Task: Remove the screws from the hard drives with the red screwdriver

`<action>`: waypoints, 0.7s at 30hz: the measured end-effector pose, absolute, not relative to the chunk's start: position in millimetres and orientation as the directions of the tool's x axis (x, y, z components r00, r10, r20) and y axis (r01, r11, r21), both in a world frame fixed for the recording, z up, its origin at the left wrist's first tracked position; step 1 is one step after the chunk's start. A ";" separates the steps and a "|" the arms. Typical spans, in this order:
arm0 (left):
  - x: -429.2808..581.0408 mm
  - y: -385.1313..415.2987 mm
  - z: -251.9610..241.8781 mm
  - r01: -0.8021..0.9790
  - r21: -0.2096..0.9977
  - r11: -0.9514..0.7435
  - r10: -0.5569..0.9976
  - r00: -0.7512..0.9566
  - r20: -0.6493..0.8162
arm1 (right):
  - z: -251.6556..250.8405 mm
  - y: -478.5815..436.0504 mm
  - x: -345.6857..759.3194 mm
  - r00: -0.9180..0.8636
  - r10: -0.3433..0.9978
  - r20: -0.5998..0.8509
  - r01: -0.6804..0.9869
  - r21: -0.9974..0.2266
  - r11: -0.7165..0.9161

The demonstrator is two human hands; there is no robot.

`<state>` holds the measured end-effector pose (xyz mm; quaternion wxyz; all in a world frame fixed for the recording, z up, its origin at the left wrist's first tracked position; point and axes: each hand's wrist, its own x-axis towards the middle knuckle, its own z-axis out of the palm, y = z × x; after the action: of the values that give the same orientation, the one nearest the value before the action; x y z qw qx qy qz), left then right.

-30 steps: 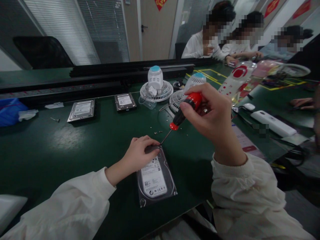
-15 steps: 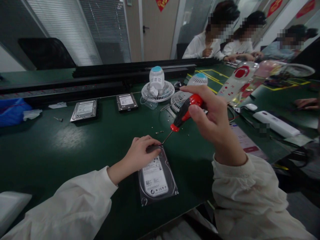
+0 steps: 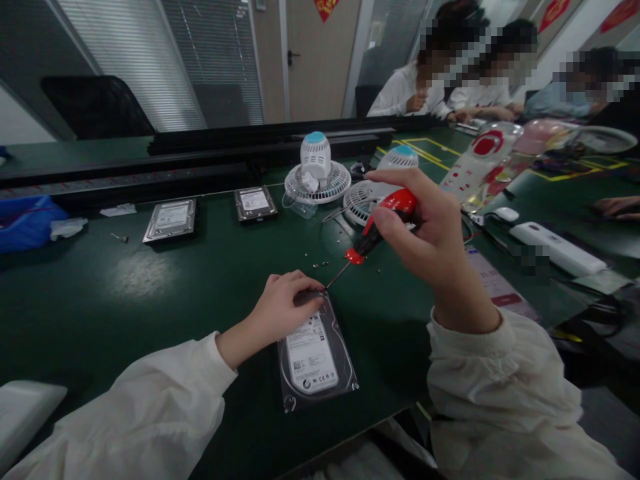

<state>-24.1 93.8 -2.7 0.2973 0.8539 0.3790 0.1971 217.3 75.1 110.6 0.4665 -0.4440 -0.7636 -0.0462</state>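
A hard drive (image 3: 313,363) with a white label lies flat on the green table, close to me. My left hand (image 3: 287,307) grips its far end, thumb on top and fingers along the far edge. My right hand (image 3: 433,233) is closed around the red and black handle of a screwdriver (image 3: 369,239), held at a slant. The tip reaches the drive's far corner, right beside my left fingertips; whether it sits in a screw is too small to tell. Several small loose screws (image 3: 320,265) lie just beyond the drive.
Two other hard drives, one at left (image 3: 171,219) and one nearer the middle (image 3: 255,203), lie farther back. White fan parts (image 3: 317,180) stand behind the screws. A blue bag (image 3: 30,223) is at far left, a white power strip (image 3: 557,247) at right. Co-workers sit across the table.
The screwdriver handle has tilted slightly lower and to the right with my right hand, and its grip looks turned. My left hand and the drive keep their places.
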 end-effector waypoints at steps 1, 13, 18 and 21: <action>-24.0 93.6 -2.6 0.526 0.659 -0.537 0.764 0.635 0.116 | 110.2 75.1 217.9 -0.189 0.623 0.759 0.707 -0.335 0.623; -23.2 92.4 0.4 0.543 0.652 -0.529 0.767 0.634 0.094 | 99.2 83.9 218.9 -0.157 0.534 0.831 0.668 -0.309 0.677; -23.5 92.2 1.4 0.544 0.654 -0.526 0.769 0.633 0.092 | 105.5 78.7 216.1 -0.159 0.500 0.851 0.714 -0.250 0.654; -23.9 92.5 0.3 0.542 0.652 -0.530 0.766 0.636 0.094 | 106.5 76.2 215.5 -0.134 0.539 0.832 0.737 -0.280 0.615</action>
<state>-23.9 92.5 0.3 0.2974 0.8541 0.3829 0.1885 215.5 76.2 106.5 0.5004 -0.4276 -0.7463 -0.0992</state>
